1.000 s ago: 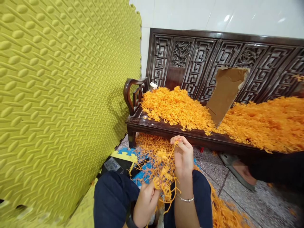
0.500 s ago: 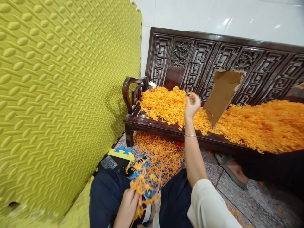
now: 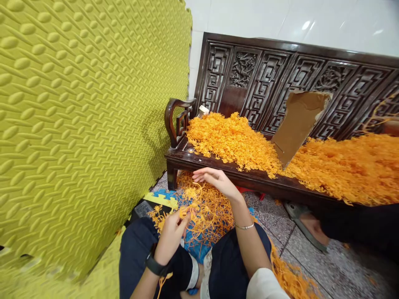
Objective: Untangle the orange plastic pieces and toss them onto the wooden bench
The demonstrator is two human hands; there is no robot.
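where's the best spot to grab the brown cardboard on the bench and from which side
Probably by the upper edge of the brown cardboard, from above and in front: that end stands clear of the orange pieces, while the lower end sits among them, with the bench back behind.

Orange strands (image 3: pixel 215 207), dark brown fretwork-patterned bench (image 3: pixel 233 99), yellow oval-studded mat (image 3: pixel 93 124), seemingly grey-green sandal (image 3: pixel 294 210)

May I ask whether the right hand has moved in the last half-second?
Yes; against the bench, the right hand has moved left and down in the view.

White tiles (image 3: pixel 264 18) gleam — behind a carved bench (image 3: pixel 264 89).
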